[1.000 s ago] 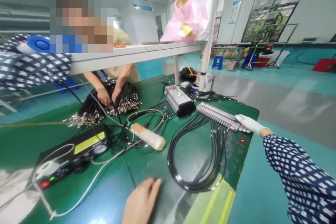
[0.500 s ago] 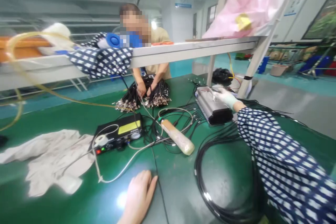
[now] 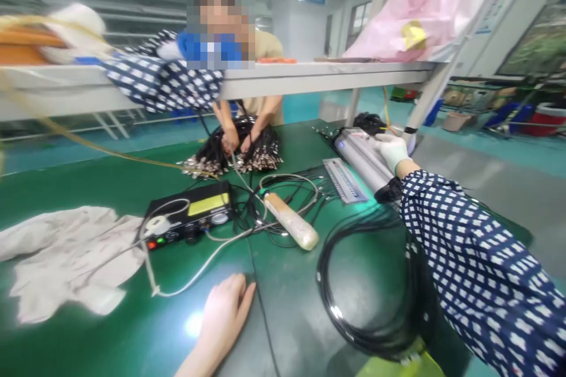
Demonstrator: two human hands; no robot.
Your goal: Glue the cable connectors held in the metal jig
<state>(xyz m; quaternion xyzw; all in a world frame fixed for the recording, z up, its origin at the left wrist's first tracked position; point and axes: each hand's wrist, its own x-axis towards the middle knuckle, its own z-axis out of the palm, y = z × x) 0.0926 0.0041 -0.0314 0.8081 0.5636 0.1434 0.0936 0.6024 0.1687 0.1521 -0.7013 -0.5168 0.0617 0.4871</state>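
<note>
My right hand (image 3: pixel 392 152), in a white glove, grips the top of a silver metal box (image 3: pixel 365 156) with dark ends. The box is tilted, and a blue-green glow falls on the table below it. Beside it, uncovered, lies a flat pale rack (image 3: pixel 345 181) with a row of thin black cable ends in it. Those cables run to a large coil of black cable (image 3: pixel 329 300). My bare left hand (image 3: pixel 227 306) rests on the green table with its fingers curled in and its thumb alongside; no object shows in it.
A black control box (image 3: pixel 190 212) with lit buttons stands left of centre, near a white cloth (image 3: pixel 75 253). A tape-wrapped tool handle (image 3: pixel 292 221) lies mid-table among cords. Across the table, a co-worker's hands (image 3: pixel 236 138) handle bundled black cables. A white shelf (image 3: pixel 274 82) spans above.
My right hand has shifted the silver box to the right and tilted it, baring the rack and the glow. The left hand stays on the table. The view has shifted slightly.
</note>
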